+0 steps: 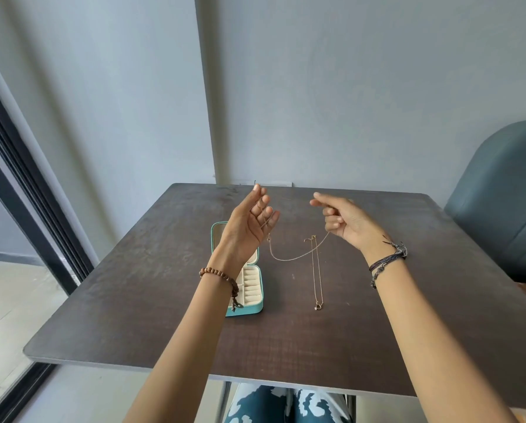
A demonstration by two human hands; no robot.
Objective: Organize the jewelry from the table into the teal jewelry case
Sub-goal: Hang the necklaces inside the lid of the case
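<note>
A thin gold chain necklace (289, 257) hangs in a loop above the dark table (133, 300), strung between both hands. My left hand (249, 224) is raised palm-in with the chain running across its fingers. My right hand (345, 219) pinches the other end of the chain. A second gold necklace (316, 270) lies stretched out on the table below my right hand, its clasp toward me. The teal jewelry case (248, 296) lies open under my left wrist, showing cream ring rolls; my forearm hides part of it.
A grey-blue chair (503, 196) stands at the table's right side. A grey wall runs just behind the table's far edge. A dark window frame (26, 190) runs along the left. My patterned trousers (286, 404) show under the near edge.
</note>
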